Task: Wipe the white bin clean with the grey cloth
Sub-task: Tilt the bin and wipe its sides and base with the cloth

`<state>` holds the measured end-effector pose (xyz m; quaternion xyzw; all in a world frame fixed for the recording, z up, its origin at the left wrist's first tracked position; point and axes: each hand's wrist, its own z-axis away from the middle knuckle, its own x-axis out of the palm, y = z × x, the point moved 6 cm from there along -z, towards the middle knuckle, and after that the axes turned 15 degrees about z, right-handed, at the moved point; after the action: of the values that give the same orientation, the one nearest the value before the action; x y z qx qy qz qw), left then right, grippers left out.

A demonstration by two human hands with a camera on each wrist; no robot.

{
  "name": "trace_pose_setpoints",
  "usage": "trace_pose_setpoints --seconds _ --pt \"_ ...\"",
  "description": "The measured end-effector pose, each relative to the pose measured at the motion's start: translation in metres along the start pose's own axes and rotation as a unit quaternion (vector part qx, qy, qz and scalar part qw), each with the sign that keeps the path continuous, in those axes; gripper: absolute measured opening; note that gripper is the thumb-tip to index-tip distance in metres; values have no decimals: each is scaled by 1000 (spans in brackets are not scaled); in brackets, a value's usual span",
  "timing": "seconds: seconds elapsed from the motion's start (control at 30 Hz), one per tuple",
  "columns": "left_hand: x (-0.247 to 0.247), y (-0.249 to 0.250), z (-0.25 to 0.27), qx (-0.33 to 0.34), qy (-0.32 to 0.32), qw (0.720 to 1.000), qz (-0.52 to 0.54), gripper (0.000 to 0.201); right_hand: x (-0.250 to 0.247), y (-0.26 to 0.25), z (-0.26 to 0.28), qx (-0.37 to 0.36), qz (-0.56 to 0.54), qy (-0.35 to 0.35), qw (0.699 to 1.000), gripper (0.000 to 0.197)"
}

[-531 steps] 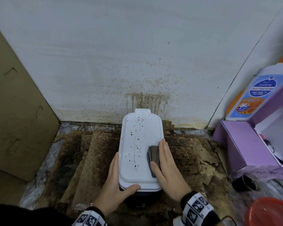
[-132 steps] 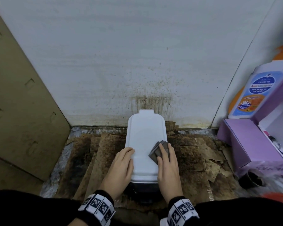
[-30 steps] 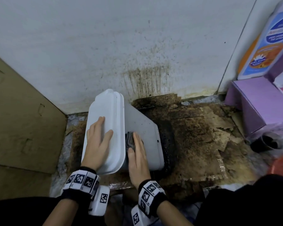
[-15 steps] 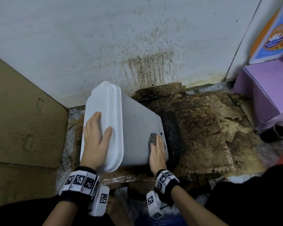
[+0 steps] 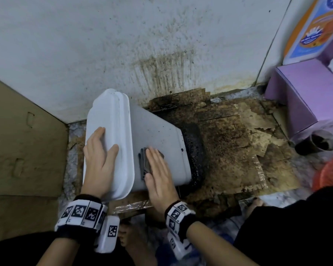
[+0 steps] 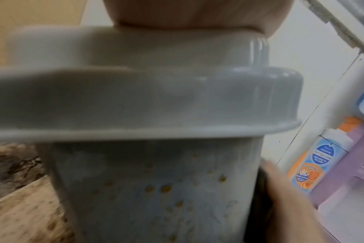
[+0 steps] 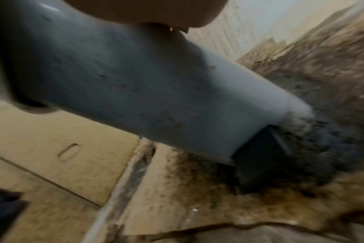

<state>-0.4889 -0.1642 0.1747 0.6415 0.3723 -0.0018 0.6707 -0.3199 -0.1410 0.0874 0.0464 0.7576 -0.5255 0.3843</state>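
flat right hand (image 5: pixel 159 170) presses grey cloth (image 5: pixel 144 163) on tilted white bin (image 5: pixel 158 131) (left hand (image 5: pixel 99 152) flat on lid).

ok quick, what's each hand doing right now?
Left hand: open, flat on the bin lid, steadying it.
Right hand: open, pressing the cloth against the bin's side.

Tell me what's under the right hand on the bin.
The grey cloth, folded, pressed flat against the white bin side by the right hand. The hand covers most of it.
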Motion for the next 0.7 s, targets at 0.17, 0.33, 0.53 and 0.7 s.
trace_pose_setpoints --seconds 0.17,0.33,0.53,0.7 --pt "0 3 1 5 2 1000 4 62 16 82 8 128 3 -2 992 56" --pt "0 6 2 7 4 1000 11 58 26 125 13 254 -41 -27 966 52" --pt "-5 -1 3 -6 5 1000 22 62 29 106 8 300 -92 -44 948 53" --pt "-5 -5 2 -11 0 1000 15 60 28 69 5 271 -100 -41 956 56"
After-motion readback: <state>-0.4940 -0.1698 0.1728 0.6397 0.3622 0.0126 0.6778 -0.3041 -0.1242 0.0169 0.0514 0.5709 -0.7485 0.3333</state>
